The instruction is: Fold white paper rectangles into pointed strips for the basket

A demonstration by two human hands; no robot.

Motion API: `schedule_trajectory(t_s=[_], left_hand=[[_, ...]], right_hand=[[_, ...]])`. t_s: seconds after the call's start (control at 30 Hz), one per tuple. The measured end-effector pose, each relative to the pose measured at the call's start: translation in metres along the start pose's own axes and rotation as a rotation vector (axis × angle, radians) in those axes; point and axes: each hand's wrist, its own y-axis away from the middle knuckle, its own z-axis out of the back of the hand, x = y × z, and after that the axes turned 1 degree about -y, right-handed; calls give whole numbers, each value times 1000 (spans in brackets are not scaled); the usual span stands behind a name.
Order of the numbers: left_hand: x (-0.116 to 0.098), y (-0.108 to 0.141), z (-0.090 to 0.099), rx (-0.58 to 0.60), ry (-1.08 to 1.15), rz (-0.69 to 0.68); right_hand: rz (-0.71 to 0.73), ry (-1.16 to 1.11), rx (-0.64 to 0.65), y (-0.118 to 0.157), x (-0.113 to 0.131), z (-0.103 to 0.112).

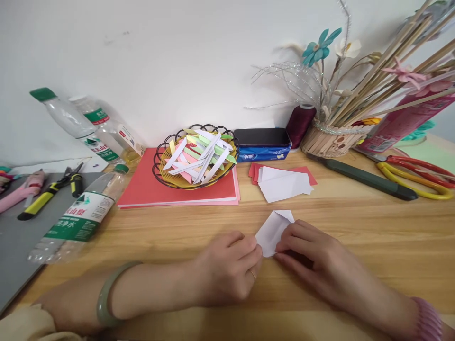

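Between both hands a small sheet of white paper (272,231) lies close to the wooden table, its top edge folded over at a corner. My left hand (231,265), with a ring on one finger, pinches the paper's lower left edge. At the right edge my right hand (316,260) grips the sheet between thumb and fingers; its fingertips cover part of that side. Just beyond them lies a stack of white paper slips (284,184) on top of red paper slips (305,173).
A wire-rimmed basket (155,166) of folded paper strips sits on red paper sheets (137,184). Plastic bottles (85,213) and pliers (46,194) are at the left. Behind are a blue packet (263,153) and a thread spool (300,125); scissors (414,182) lie at right.
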Motion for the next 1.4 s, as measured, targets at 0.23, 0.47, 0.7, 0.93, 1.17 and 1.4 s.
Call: schedule_trajectory(t_s=[0.23, 0.47, 0.7, 0.93, 1.17, 1.4], left_hand=[[-2, -2, 1, -7, -8, -29], [-2, -4, 7, 45, 5, 51], [-7, -6, 2, 53, 45, 174], [-6, -4, -1, 92, 38, 121], [-2, -7, 7, 125, 1, -8], [2, -8, 11, 131, -13, -25]], right_hand=[[-209, -24, 4, -7, 5, -5], [-259, 23, 17, -10, 7, -5], [-241, 62, 32, -9, 5, -6], [-43, 259, -78, 1, 10, -8], [343, 513, -161, 27, 2, -9], [369, 620, -45, 45, -15, 0]])
